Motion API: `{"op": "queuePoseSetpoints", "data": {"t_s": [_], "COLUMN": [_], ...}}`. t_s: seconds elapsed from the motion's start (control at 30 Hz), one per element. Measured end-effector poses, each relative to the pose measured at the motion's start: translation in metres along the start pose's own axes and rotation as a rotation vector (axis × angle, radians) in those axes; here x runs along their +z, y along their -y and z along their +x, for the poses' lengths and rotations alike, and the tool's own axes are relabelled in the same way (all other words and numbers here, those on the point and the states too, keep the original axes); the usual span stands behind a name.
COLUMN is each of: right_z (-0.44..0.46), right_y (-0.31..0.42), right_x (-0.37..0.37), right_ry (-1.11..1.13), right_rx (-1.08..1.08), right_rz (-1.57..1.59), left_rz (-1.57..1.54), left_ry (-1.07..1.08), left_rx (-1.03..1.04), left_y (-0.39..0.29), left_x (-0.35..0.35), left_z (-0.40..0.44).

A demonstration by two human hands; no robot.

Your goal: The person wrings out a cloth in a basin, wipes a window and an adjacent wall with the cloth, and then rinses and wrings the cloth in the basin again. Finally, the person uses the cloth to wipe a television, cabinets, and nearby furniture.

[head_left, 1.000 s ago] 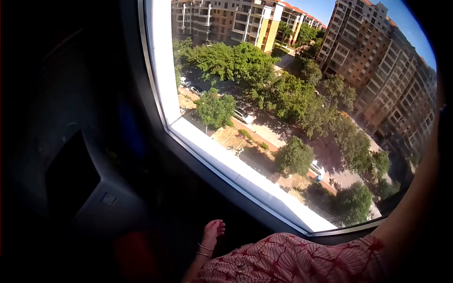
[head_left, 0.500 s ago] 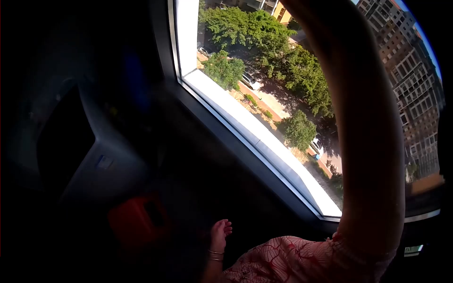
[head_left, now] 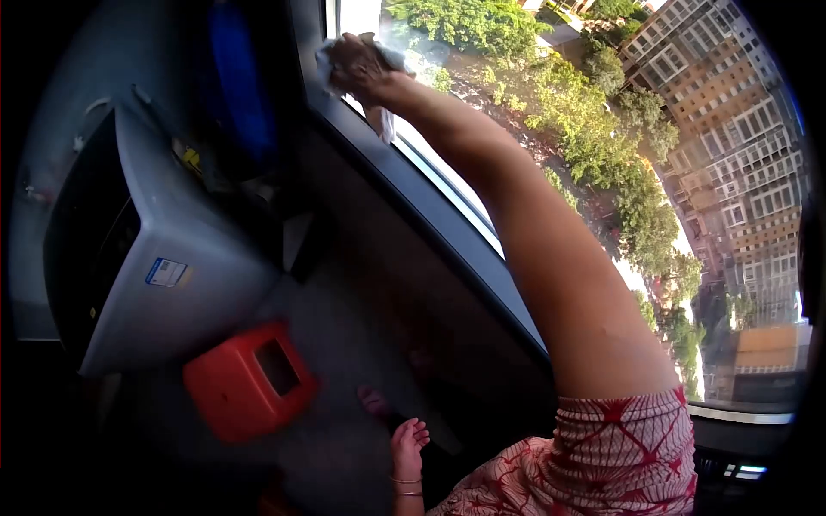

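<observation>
Right grip (head_left: pixel 357 69) clasps a pale cloth (head_left: pixel 393 58) at the window frame (head_left: pixel 430 206); left grip (head_left: pixel 410 440), released, fingers loosely curled, hangs low near a red plastic object (head_left: pixel 225 391).

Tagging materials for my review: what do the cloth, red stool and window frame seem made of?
The cloth: probably soft fabric, matte; it bunches under the right hand, though blur hides any weave.
The red stool: likely moulded plastic, smooth with rounded corners.
The window frame: perhaps coated metal, smooth, grey and straight-edged; plastic is possible.
</observation>
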State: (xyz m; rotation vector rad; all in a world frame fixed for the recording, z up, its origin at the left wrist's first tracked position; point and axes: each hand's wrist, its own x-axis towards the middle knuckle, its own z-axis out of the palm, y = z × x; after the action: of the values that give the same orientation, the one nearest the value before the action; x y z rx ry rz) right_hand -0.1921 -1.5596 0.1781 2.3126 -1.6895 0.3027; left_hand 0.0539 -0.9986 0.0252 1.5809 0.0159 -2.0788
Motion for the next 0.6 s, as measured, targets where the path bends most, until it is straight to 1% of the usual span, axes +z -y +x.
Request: {"op": "queuePoseSetpoints", "data": {"t_s": [0.03, 0.07, 0.13, 0.17, 0.2, 0.27, 0.33, 0.37, 0.47, 0.5, 0.53, 0.57, 0.6], "right_z": [-0.016, -0.042, -0.097, -0.119, -0.128, -0.153, -0.189, -0.206, -0.225, -0.211, -0.2, -0.184, -0.169], "right_y": [-0.017, -0.001, 0.0, 0.018, 0.013, 0.017, 0.037, 0.024, 0.002, 0.0, -0.034, -0.013, 0.02], "right_x": [0.062, 0.04, 0.061, 0.03, 0.027, 0.022, -0.01, -0.019, -0.047, -0.08, -0.073, -0.144, -0.229], "right_ry": [-0.1, 0.33, 0.152, 0.12, 0.122, 0.316, -0.282, 0.391, 0.445, 0.371, 0.192, -0.002, 0.207], "right_rx": [-0.211, -0.189, 0.034, 0.054, 0.059, -0.023, -0.039, 0.115, 0.111, -0.14, -0.324, -0.315, -0.239], "right_rz": [-0.163, -0.276, 0.739, 0.555, 0.551, 0.421, 0.515, 0.516, 0.437, -0.078, -0.425, -0.557, -0.507], "left_rz": [-0.024, -0.025, -0.043, -0.043, -0.034, -0.004, -0.002, 0.005, 0.067, 0.087, 0.125, 0.157, 0.191], "left_ry": [0.015, 0.017, 0.055, 0.058, 0.072, 0.074, 0.129, 0.138, 0.22, 0.247, 0.248, 0.279, 0.29], "left_rx": [0.0, -0.003, 0.024, 0.021, 0.04, 0.048, 0.097, 0.098, 0.161, 0.174, 0.208, 0.219, 0.217], "left_y": [-0.001, -0.002, -0.007, -0.01, -0.015, -0.027, -0.037, -0.042, -0.055, -0.06, -0.067, -0.074, -0.077], "left_x": [0.001, 0.002, 0.003, 0.005, 0.005, -0.001, 0.003, 0.004, 0.011, 0.015, 0.022, 0.028, 0.031], "left_z": [0.003, 0.004, 0.005, 0.007, 0.012, 0.011, 0.005, 0.003, 0.001, 0.0, -0.005, -0.009, -0.005]}}
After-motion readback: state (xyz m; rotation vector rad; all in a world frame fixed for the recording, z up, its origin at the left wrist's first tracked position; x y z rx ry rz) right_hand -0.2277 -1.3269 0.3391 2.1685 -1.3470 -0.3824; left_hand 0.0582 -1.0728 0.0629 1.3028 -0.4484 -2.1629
